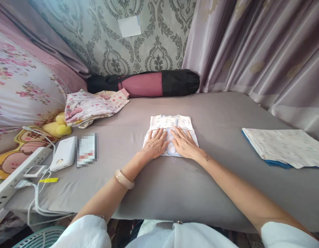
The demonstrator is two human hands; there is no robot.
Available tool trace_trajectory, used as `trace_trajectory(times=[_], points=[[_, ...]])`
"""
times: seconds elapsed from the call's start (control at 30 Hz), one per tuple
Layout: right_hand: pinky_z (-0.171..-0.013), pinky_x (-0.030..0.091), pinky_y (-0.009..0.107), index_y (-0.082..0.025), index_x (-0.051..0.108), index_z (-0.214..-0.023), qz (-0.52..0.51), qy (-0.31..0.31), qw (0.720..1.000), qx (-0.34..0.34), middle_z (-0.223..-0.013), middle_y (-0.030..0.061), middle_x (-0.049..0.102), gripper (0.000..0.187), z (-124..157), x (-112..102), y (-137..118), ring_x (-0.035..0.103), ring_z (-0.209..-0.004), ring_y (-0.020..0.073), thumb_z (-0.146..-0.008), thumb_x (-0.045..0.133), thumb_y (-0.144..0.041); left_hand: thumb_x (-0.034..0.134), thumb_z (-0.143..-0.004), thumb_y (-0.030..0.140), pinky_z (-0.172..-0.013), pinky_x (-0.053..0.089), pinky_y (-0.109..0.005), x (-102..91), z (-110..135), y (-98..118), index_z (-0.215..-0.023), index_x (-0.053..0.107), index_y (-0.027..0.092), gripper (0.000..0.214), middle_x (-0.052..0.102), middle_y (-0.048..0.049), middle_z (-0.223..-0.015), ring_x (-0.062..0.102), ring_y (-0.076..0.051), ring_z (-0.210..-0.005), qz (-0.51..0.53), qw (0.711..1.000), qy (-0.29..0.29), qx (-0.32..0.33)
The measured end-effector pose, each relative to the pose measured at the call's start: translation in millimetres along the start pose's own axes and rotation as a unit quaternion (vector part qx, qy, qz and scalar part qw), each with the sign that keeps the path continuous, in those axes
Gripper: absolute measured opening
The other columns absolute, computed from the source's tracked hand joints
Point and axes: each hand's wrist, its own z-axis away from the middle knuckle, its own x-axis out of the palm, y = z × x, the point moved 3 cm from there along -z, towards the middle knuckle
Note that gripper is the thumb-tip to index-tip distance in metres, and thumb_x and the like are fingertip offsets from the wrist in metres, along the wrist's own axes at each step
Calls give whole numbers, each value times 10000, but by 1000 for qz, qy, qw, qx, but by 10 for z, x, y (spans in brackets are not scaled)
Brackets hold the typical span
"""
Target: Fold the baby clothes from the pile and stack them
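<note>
A small white baby garment (171,123) lies folded into a neat rectangle on the grey sheet (216,113) of a bed. My left hand (156,144) rests flat on its near left part, fingers stretched out. My right hand (183,142) lies flat beside it on the near right part, fingers spread. Both palms press on the cloth and the two hands nearly touch. A pale bangle (124,179) sits on my left wrist.
A pile of pink patterned clothes (93,106) lies at the back left, a rolled mat in a black bag (146,83) against the wall. A folded cloth (286,147) is at the right. A white power bank (63,153), power strip (17,175) and cables occupy the left edge.
</note>
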Motion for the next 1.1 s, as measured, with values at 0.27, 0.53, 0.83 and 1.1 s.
trace_trajectory(times=[0.27,0.53,0.83,1.1], points=[[-1219,81,495,-154,294,-1551,7,12,1000,-3,-1634,80,186,575,-24,172,-19,128,-1510,220,-1012,208,-333,193,-1026,467,-1217,156,-504,96,17,36,-1550,260,156,613,224,-111,-1619,144,-251,-1509,5,1000,-19,1],[-1221,85,477,-142,282,-1554,-15,-8,1000,1,-1632,92,198,587,73,73,11,130,-1510,230,-1023,202,-380,196,-1022,475,-1220,150,-478,34,80,10,-1556,232,133,635,183,-112,-1632,115,-248,-1515,18,999,-35,-22],[-1214,93,525,-151,289,-1552,22,7,1000,13,-1634,109,179,586,416,-44,227,110,-1512,246,-1027,209,-399,208,-1014,501,-1226,110,-502,17,346,-121,-1558,236,131,658,183,-120,-1632,107,-259,-1518,-7,1000,-14,-13],[-1211,96,545,-169,295,-1550,-11,-22,999,23,-1638,98,158,598,428,34,240,106,-1512,251,-1018,214,-429,232,-1006,524,-1225,79,-510,96,323,-155,-1560,228,133,677,159,-123,-1636,89,-273,-1517,43,998,-53,-11]])
